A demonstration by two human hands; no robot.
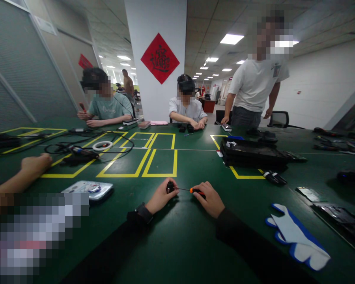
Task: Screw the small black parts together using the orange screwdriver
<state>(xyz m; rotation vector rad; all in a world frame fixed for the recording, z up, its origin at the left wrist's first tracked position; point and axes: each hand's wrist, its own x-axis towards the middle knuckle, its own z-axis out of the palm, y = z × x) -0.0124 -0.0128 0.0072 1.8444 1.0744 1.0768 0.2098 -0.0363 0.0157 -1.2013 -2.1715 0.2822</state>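
Observation:
Just above the table's middle, my left hand (161, 197) is closed around a small black part (169, 187) whose kind I cannot make out. My right hand (211, 200) grips the orange-and-black handle of a screwdriver (197, 192). Its thin shaft points left and reaches to the black part, where the fingers partly hide the tip. Both hands are close to the green tabletop (183, 244). A dark band circles my left wrist, and dark sleeves cover both forearms.
A white-and-blue glove (298, 232) lies at right, near dark flat devices (343, 221). Black trays (251, 152) stand farther back. Cables (77, 152) and a metal tin (102, 190) are at left. Another person's arm (32, 167) rests at far left; several people are around the table.

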